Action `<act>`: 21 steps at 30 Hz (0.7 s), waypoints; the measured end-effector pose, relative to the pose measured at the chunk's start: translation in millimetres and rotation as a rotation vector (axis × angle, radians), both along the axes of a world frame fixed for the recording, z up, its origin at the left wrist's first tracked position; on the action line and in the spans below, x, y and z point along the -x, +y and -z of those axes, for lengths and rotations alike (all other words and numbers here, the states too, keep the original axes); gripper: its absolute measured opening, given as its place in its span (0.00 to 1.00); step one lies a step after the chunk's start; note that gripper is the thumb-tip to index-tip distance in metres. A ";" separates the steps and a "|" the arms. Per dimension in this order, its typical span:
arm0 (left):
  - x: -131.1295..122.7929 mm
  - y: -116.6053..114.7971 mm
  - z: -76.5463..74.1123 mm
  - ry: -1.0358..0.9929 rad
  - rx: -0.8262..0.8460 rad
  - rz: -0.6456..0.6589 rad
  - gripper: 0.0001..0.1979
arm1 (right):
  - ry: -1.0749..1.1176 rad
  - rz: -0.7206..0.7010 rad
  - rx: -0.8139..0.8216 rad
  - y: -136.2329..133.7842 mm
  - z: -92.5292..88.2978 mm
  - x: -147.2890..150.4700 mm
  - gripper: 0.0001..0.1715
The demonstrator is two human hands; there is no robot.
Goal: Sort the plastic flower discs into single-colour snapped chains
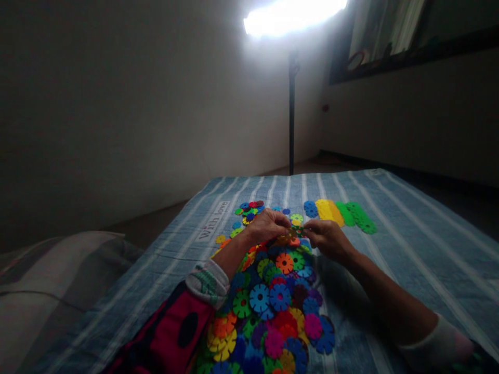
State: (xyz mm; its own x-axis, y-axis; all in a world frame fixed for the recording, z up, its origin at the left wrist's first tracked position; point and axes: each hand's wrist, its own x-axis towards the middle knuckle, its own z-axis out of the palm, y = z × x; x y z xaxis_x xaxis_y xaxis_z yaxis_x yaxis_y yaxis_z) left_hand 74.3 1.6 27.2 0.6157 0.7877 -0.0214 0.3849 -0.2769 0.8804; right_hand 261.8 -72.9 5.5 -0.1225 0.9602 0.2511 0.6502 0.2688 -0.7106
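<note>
Pinching slotted plastic discs close together, your two hands meet over the far half of the striped cloth (163,280): the left hand (268,226) appears to grip a dull gold disc (291,234), the right hand (329,240) a green disc (300,231), though dim light blurs the exact contact. A mixed pile of discs (268,297) runs toward the near edge; blue, yellow and green rows (330,212) lie near the far edge, right of your hands. For a sound fit, steady one disc, square the slots and press evenly without bending the teeth. "With love" (213,221) reads along the cloth's left side; lettering by the far right corner (375,172) is too small to read.
</note>
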 end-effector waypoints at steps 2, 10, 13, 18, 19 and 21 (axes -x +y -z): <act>1.1 1.4 -1.3 0.062 -0.101 -0.031 0.05 | -0.129 0.042 -0.008 3.0 -7.0 -14.9 0.15; 18.1 5.4 -11.2 0.395 -0.497 -0.128 0.07 | -0.747 0.362 0.204 6.4 -27.6 -109.4 0.13; 21.5 7.2 -10.9 0.515 -0.592 -0.151 0.09 | -0.770 0.377 0.312 4.6 -24.6 -133.2 0.13; 23.2 10.0 -8.4 0.654 -0.654 -0.166 0.11 | -0.756 0.381 0.386 5.1 -14.2 -150.0 0.13; 23.5 10.5 -7.8 0.673 -0.662 -0.169 0.11 | -0.748 0.384 0.389 5.6 -11.9 -151.3 0.13; 24.6 11.1 -6.6 0.709 -0.674 -0.179 0.12 | -0.721 0.396 0.376 6.3 -7.2 -153.0 0.12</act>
State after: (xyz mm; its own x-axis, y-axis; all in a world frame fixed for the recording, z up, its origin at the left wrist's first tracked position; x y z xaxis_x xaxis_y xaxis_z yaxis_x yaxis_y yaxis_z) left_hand 49.7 12.7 33.8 0.5043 0.8507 0.1480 0.8465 -0.5209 0.1101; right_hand 414.8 -66.5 12.7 0.2285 0.9686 -0.0978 0.9672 -0.2373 -0.0902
